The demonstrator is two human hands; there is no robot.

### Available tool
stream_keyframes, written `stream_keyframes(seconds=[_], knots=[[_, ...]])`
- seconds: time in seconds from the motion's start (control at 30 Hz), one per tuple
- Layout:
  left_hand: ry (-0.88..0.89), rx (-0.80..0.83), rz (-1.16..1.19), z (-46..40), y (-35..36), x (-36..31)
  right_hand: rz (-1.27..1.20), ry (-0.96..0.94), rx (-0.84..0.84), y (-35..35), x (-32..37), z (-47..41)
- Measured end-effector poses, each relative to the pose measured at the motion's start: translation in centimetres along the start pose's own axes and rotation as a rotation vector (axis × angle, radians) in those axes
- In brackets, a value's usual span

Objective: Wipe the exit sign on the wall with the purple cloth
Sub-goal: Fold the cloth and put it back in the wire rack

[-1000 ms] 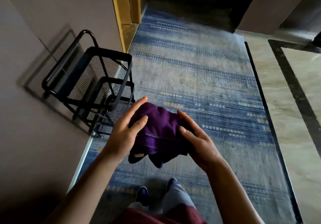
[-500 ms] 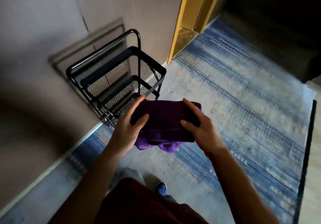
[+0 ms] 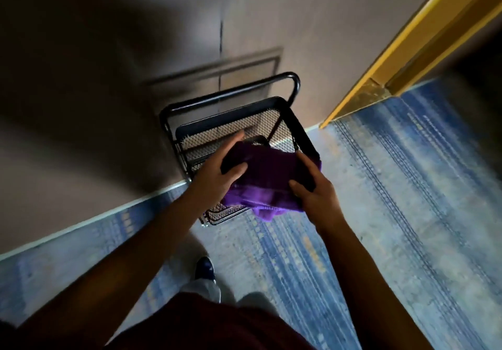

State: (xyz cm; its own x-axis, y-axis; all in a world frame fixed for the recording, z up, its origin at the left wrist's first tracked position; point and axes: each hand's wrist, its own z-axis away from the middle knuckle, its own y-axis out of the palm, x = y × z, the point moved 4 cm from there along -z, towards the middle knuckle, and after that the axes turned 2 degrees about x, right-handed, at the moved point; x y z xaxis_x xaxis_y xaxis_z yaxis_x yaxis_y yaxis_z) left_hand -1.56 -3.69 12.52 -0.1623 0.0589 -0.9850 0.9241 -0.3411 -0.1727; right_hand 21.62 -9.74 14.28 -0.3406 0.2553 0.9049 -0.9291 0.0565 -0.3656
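Note:
The purple cloth (image 3: pixel 267 177) is folded and held between both hands above the black mesh cart. My left hand (image 3: pixel 217 173) grips its left edge, thumb on top and fingers spread over the far side. My right hand (image 3: pixel 315 190) grips its right edge, thumb on the cloth's near side. A loose corner of the cloth hangs down below my right hand. No exit sign is in view.
A black mesh cart (image 3: pixel 298 129) with a tubular handle stands against the beige wall (image 3: pixel 135 64), right under the cloth. A yellow door frame (image 3: pixel 402 53) rises at the right. Blue patterned carpet (image 3: pixel 394 214) covers the floor. My shoe (image 3: pixel 205 268) shows below.
The view has swung left toward the wall and cart. Both hands, still holding the cloth, now sit over the cart's top basket instead of beside it.

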Motion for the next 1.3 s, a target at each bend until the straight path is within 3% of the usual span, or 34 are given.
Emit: stream_keyframes(seconds=[0.3,0.57,0.87,1.3], knots=[[-0.228,-0.18,0.024,-2.9,-4.6,4.8,0.025,-0.03,0.337,4.7,-1.0,-12.5],[-0.304,-0.299,0.002,-4.6,-2.4,8.1,0.075,-0.018,0.501,5.3,-4.1,-19.6],[-0.443,-0.236,-0.075,-7.5,-0.1,14.2,0.181,0.082,0.529,5.7,-9.6,-23.7],[-0.648,-0.239,-0.255,-8.0,1.8,20.0,0.485,-0.02,0.499,7.6,-13.8,-24.6]])
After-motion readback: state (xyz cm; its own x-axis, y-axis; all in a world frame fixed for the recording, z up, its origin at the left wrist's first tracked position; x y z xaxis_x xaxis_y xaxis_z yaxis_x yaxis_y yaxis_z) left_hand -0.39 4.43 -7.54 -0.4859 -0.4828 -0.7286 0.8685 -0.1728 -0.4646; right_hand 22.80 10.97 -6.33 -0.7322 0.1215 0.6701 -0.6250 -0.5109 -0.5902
